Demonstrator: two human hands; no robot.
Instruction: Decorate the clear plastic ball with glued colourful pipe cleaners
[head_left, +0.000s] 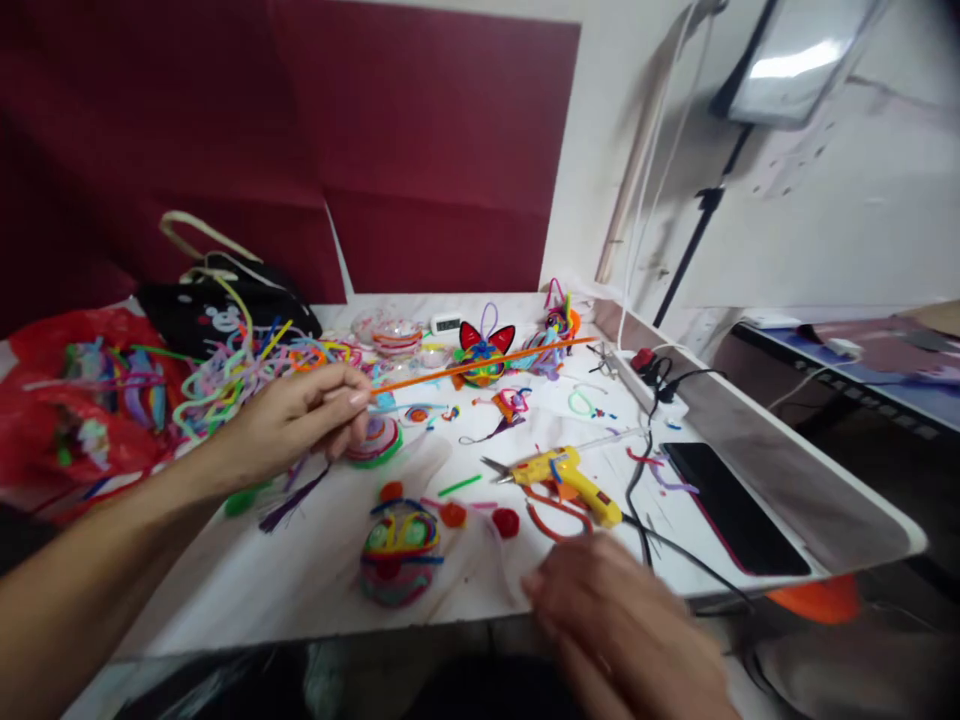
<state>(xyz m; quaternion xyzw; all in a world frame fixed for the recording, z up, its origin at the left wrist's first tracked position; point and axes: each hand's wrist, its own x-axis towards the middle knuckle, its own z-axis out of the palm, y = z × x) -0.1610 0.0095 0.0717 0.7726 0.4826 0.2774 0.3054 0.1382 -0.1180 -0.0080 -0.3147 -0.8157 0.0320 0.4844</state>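
Observation:
My left hand (319, 412) pinches one end of an orange pipe cleaner (420, 380), which stretches out to the right above the table (300, 590). My right hand (619, 625) is smeared by motion at the table's front edge, so its fingers cannot be made out. Just beyond it lies a yellow hot glue gun (559, 472) with its nozzle to the left. A round ornament (401, 550) wrapped in coloured pipe cleaners sits near the front edge. Orange and red pom-poms (506, 522) and a short green piece (460, 485) lie beside it.
A heap of pipe cleaners (214, 385), a red plastic bag (37, 420) and a black bag (247, 300) occupy the left. Finished-looking ornaments (484, 355) stand at the back. A phone (731, 505), a power strip (652, 385) and black cords (694, 565) lie right.

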